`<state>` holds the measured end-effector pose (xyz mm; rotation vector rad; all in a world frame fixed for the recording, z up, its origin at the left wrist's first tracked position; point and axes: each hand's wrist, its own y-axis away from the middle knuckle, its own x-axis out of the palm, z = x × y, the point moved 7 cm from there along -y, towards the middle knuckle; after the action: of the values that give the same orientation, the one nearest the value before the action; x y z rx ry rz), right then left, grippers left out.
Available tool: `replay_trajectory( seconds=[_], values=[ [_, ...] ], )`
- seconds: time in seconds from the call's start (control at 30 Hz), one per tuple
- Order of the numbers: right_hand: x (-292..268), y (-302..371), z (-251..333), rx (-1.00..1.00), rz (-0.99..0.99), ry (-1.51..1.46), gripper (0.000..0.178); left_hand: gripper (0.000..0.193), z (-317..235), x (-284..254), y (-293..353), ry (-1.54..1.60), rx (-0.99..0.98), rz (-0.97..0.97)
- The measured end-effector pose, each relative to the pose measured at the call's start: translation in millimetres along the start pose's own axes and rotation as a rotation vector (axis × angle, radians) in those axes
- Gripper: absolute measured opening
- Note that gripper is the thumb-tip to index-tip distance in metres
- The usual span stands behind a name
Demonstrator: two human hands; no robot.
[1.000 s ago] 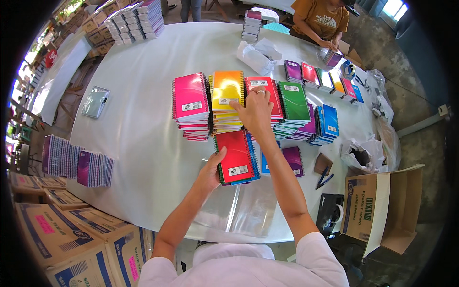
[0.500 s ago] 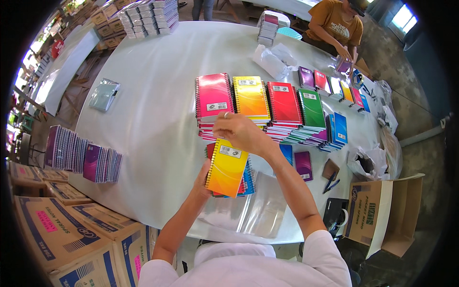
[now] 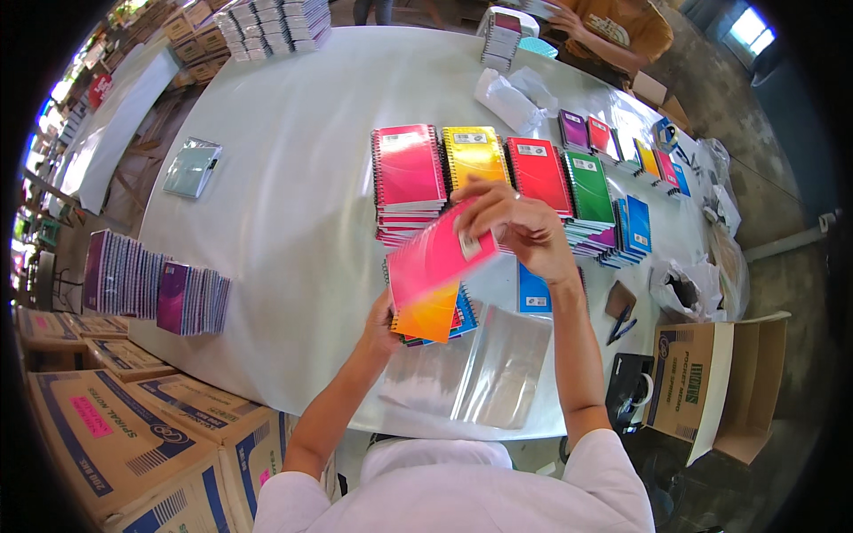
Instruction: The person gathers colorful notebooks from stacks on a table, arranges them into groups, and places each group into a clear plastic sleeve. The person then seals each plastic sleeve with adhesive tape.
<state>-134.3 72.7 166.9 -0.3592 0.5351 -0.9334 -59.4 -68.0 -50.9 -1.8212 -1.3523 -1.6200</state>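
Note:
My right hand [image 3: 524, 226] grips a pink spiral notebook [image 3: 426, 266] by its right end, tilted and slightly blurred. This notebook overlaps a small fanned pile, where a yellow notebook [image 3: 428, 320] lies over red and blue ones. My left hand [image 3: 382, 324] is closed around the left side of that pile, its fingers partly hidden underneath. Just beyond my hands stand stacks of spiral notebooks: pink [image 3: 409, 164], yellow [image 3: 475, 153], red [image 3: 539, 178] and green [image 3: 589, 188]. Blue notebooks [image 3: 637, 226] are at the row's right end. Another blue notebook [image 3: 534, 289] lies near my right wrist.
Clear plastic sheets [image 3: 498, 377] lie at the table's near edge. To the right are a pen [image 3: 621, 324], a black tape dispenser [image 3: 627, 386] and an open carton [image 3: 689, 382]. Purple notebooks [image 3: 182, 298] line the left edge. Across the table, a person [image 3: 613, 35] handles something.
My right hand has moved from the pink stack's near edge to the right and now holds a pink notebook over the yellow one. The left hand keeps its pile.

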Motion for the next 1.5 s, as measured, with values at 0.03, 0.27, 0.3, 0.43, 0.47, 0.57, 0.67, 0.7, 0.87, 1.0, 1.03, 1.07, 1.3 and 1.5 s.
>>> replay_trajectory(
  seconds=[0.03, 0.27, 0.3, 0.43, 0.47, 0.57, 0.67, 0.7, 0.87, 1.0, 1.03, 1.07, 1.3, 1.5],
  values=[
    [-0.6, 7.5, -8.2, 0.025, 0.085, -0.131, 0.029, 0.050, 6.8, -1.4, -6.5, 0.068, -0.028, 0.022],
    [-3.0, 72.4, -57.8, 0.192, 0.128, 0.076, 0.025, 0.050, 49.7, 7.7, -14.4, -0.050, -0.134, 0.046],
    [-6.8, 80.0, -56.5, 0.212, 0.069, 0.100, 0.025, 0.050, 53.9, 7.5, -15.7, -0.063, -0.144, 0.040],
    [-26.0, 116.3, -61.6, 0.411, -0.120, 0.211, 0.032, 0.046, 68.5, 8.7, -23.4, -0.031, -0.127, 0.007],
    [-35.2, 126.0, -53.5, 0.427, -0.205, 0.269, 0.036, 0.046, 71.1, 7.5, -25.7, -0.036, -0.117, -0.022],
    [-32.0, 147.3, -30.4, 0.474, -0.374, 0.434, 0.047, 0.048, 76.5, 10.2, -30.4, -0.034, -0.066, -0.108],
    [7.7, 174.7, -33.3, 0.566, -0.405, 0.600, 0.055, 0.051, 87.8, 29.8, -35.8, -0.061, -0.051, -0.108],
    [12.7, 178.1, -36.1, 0.612, -0.404, 0.631, 0.056, 0.052, 92.6, 31.8, -38.7, -0.106, -0.058, -0.084],
    [-80.3, 157.5, -12.4, 0.400, -0.478, 0.888, 0.061, 0.051, 100.5, 47.5, -46.1, -0.112, -0.067, -0.021],
    [-145.2, 154.8, -25.1, 0.292, -0.360, 1.370, 0.047, 0.048, 111.3, 64.1, -65.6, -0.122, -0.092, 0.016],
    [-148.4, 156.1, -31.0, 0.243, -0.323, 1.370, 0.045, 0.048, 113.7, 66.8, -69.9, -0.110, -0.088, 0.022],
    [-152.1, 159.3, -35.0, 0.194, -0.286, 1.372, 0.044, 0.048, 115.7, 69.7, -74.4, -0.099, -0.085, 0.029],
    [-163.5, 146.6, -9.4, 0.067, -0.409, 1.280, 0.034, 0.048, 121.1, 54.1, -83.0, -0.088, -0.074, -0.004],
    [-139.1, 155.7, -30.7, 0.067, -0.286, 1.413, 0.029, 0.049, 119.6, 47.3, -71.8, -0.094, -0.102, -0.044]
  ],
)
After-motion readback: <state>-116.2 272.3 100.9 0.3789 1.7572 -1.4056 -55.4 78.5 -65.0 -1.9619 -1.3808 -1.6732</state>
